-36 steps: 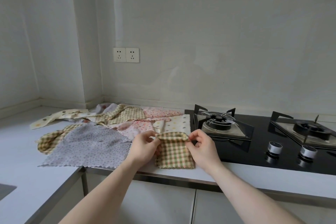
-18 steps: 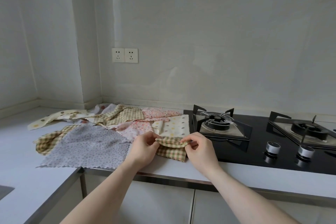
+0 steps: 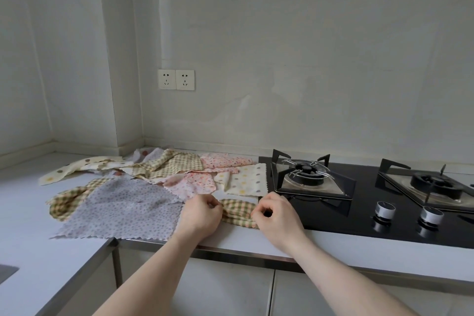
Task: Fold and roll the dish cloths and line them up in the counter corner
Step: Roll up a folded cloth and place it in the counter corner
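Note:
A yellow-green checked dish cloth lies rolled into a short tube near the front edge of the white counter. My left hand grips its left end and my right hand grips its right end, fingers curled over the roll. Behind and to the left lie several loose cloths: a grey dotted cloth, a pink floral cloth, a cream dotted cloth, another checked cloth and a cream cloth with big dots.
A black gas hob with two burners and two knobs sits directly right of my right hand. The counter corner lies at the back left, under a double wall socket. A sink edge shows at the lower left.
The checked cloth went from a flat folded strip with only its far edge turned over to a tight roll. Both hands came toward the counter's front edge while rolling it.

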